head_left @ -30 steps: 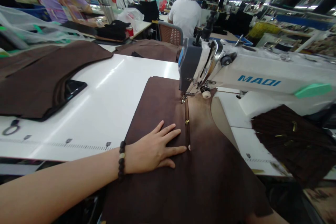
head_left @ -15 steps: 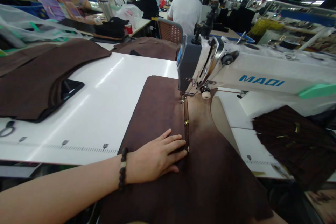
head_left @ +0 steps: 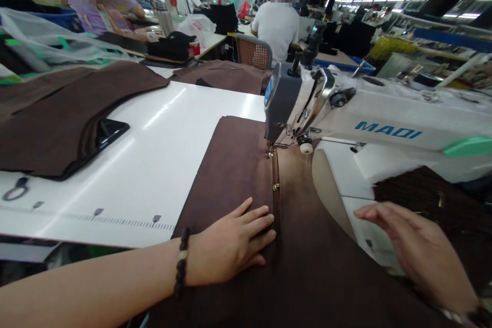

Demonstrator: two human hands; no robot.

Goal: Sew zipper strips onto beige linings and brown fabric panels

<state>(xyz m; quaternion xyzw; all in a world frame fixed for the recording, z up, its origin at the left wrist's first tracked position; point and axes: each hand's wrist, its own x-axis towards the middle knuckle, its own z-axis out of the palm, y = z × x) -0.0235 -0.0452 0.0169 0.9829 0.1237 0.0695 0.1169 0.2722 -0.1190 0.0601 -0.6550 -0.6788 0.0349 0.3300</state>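
Under the presser foot of the sewing machine (head_left: 295, 102) lies a brown fabric panel (head_left: 234, 169), draping over the table's front edge. A dark zipper (head_left: 275, 169) with a gold slider (head_left: 275, 187) runs down from the foot. My left hand (head_left: 240, 243) rests flat on the panel, fingers spread, tips beside the zipper's lower stretch. Raised above the panel's right edge is my right hand (head_left: 415, 251), fingers extended close together and the thumb partly hidden; nothing shows in it. Near it lies a bundle of dark zippers (head_left: 426, 189) with gold pulls.
Stacked brown fabric pieces (head_left: 77, 107) cover the table's left side, with small scissors (head_left: 15, 189) in front. More brown cloth (head_left: 226, 77) lies beyond the white table (head_left: 154, 151). A person in a white shirt (head_left: 277, 25) sits ahead by a chair (head_left: 253, 54).
My right hand has risen into view at the right, from low at the bottom edge. My left hand stays flat at the zipper. The whole view has shifted slightly.
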